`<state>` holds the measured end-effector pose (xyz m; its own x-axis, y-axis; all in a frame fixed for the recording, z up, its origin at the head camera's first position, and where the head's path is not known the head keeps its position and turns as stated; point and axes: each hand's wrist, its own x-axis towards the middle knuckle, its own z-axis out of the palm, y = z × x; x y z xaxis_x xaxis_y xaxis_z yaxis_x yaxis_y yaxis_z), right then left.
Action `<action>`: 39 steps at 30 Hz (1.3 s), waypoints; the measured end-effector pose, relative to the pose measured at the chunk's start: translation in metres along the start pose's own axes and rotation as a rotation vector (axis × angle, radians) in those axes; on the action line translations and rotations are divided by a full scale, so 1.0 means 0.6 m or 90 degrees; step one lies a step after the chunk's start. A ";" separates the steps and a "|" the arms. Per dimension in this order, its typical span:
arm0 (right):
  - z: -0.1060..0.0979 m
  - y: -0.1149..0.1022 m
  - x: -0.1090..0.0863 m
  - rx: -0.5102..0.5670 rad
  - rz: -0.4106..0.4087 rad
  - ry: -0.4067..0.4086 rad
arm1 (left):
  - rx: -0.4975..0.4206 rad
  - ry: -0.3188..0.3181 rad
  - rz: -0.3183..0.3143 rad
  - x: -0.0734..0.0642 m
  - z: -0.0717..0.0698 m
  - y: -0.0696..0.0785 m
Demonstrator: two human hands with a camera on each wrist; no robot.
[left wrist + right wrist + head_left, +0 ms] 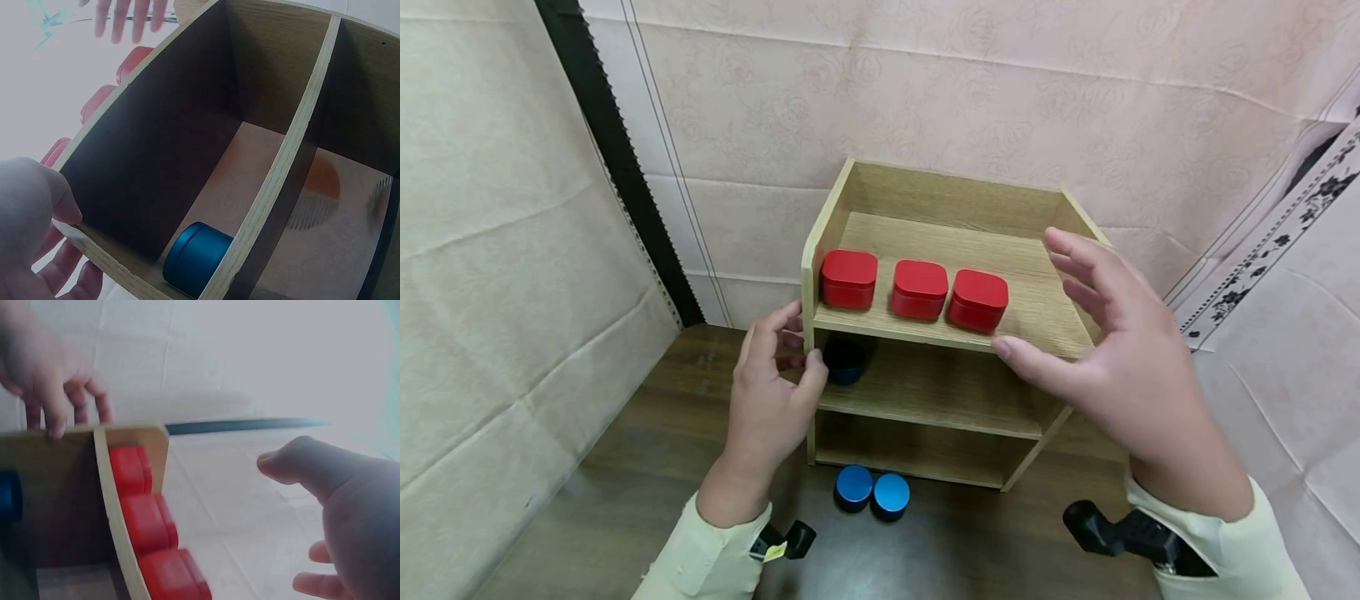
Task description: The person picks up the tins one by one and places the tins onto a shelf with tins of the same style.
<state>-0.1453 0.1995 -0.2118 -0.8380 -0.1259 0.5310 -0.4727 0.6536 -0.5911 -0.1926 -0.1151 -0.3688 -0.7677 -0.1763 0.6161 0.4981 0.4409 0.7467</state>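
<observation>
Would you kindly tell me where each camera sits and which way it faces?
Head: worn on the head, looking forward and down at the wooden shelf; left hand, right hand and sleeves show.
Left wrist: on that wrist, looking into open compartments, one holding a blue tin; the left hand and some right fingers show.
Right wrist: on that wrist, looking past the red boxes towards the left hand; both hands show.
Shared: head and right wrist views both show three red boxes.

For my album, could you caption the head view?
Left hand grips a wooden shelf, three red lidded boxes on top.
</observation>
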 end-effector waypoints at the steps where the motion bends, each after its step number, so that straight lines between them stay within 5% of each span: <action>1: 0.001 -0.004 -0.007 0.019 -0.015 0.015 | 0.000 0.000 0.000 0.000 0.000 0.000; 7: 0.011 -0.017 -0.051 0.178 -0.097 0.071 | 0.002 -0.005 -0.006 -0.001 0.000 0.002; 12: 0.034 0.006 -0.081 0.359 -0.218 0.091 | 0.004 -0.009 -0.010 -0.002 0.000 0.002; 19: 0.073 0.039 -0.110 0.484 -0.322 0.083 | 0.001 -0.002 -0.003 -0.002 0.000 0.001; 39: 0.184 0.152 -0.180 0.460 -0.245 -0.026 | -0.001 -0.004 -0.001 0.000 -0.001 0.001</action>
<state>-0.1280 0.1902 -0.3904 -0.5843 -0.2799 0.7618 -0.7761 -0.0818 -0.6253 -0.1921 -0.1153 -0.3683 -0.7707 -0.1712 0.6138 0.4978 0.4395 0.7477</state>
